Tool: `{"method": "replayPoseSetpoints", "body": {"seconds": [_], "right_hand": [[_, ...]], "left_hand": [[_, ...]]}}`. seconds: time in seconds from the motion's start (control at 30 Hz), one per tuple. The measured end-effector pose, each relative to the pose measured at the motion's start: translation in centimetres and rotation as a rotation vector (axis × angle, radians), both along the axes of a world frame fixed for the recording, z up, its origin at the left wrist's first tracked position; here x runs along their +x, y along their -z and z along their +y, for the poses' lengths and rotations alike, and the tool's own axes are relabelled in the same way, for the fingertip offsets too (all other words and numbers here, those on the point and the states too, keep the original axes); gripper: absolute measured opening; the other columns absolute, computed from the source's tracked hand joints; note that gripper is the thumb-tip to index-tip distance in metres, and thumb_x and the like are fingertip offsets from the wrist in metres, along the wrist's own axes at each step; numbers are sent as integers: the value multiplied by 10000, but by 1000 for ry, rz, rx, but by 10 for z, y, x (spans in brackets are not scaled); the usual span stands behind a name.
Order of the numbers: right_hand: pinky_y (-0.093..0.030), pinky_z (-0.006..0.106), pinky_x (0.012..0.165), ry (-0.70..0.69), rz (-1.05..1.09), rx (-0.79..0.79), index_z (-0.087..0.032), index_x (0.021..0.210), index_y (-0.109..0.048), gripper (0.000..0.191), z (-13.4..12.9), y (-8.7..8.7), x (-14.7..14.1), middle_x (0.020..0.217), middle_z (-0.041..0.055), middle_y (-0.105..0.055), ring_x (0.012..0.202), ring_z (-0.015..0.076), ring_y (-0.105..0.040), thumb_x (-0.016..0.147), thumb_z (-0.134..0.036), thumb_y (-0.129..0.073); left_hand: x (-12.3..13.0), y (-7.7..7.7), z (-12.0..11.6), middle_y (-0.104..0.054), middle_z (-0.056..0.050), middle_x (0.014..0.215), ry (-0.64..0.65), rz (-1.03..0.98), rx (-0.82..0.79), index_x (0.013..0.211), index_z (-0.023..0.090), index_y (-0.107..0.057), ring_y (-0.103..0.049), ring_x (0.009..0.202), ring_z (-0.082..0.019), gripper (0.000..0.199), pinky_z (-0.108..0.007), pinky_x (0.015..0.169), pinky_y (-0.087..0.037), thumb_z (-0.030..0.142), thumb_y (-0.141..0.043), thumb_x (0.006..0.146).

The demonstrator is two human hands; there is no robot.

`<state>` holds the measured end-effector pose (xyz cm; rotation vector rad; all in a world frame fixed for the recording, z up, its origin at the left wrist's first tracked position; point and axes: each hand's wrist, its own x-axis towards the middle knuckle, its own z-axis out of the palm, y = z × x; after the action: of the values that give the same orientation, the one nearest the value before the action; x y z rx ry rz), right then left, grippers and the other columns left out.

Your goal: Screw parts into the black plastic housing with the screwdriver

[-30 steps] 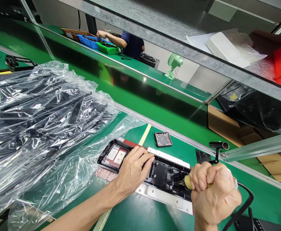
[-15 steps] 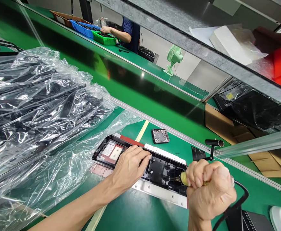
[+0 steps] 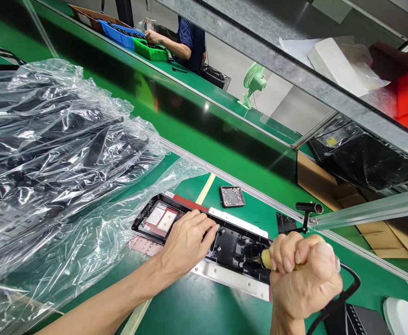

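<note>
A long black plastic housing (image 3: 226, 239) lies face up in a fixture with white metal strips (image 3: 224, 275) along both sides. My left hand (image 3: 190, 237) reaches over its middle, fingers bent onto the far rim and thumb close to them, gripping it. My right hand (image 3: 303, 272) is wrapped round the yellow handle of an electric screwdriver (image 3: 265, 259), whose black cable trails behind the wrist. The screwdriver's tip points into the right end of the housing; the exact contact spot is hidden. Behind the housing sits a small black tray of screws (image 3: 232, 197).
Clear plastic sheeting (image 3: 67, 153) covers a heap of dark parts on the left. A metal profile (image 3: 371, 214) and a small black cylinder on a bracket (image 3: 309, 208) stand right. A shelf edge (image 3: 277, 51) crosses overhead. Beyond the divider, another person (image 3: 190, 46) reaches into bins.
The view has shifted very slightly. My hands, the screwdriver and the housing keep the same places relative to each other. The other person's hand has risen a little above the bin.
</note>
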<state>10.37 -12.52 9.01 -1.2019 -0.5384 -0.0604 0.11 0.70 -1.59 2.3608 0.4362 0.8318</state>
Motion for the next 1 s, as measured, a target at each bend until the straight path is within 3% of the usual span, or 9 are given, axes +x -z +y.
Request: {"method": "replayPoseSetpoints", "body": {"seconds": [0.4, 1.0], "right_hand": [[-284, 181, 328, -36, 12, 5, -190, 569, -412, 423, -3, 1, 1, 435, -62, -361, 365, 71, -320, 949, -289, -568], [-284, 170, 327, 33, -17, 4, -188, 556, -398, 397, 0, 2, 0, 427, -66, -345, 350, 61, -309, 932, -212, -526]], "left_hand": [[0, 1, -1, -649, -21, 713, -11, -6, -5, 842, 188, -715, -558, 727, -200, 270, -352, 697, -450, 242, -523, 1025], [0, 0, -1, -656, -17, 728, 12, 1, -9, 835, 173, -711, -540, 733, -193, 249, -334, 682, -444, 196, -533, 1009]]}}
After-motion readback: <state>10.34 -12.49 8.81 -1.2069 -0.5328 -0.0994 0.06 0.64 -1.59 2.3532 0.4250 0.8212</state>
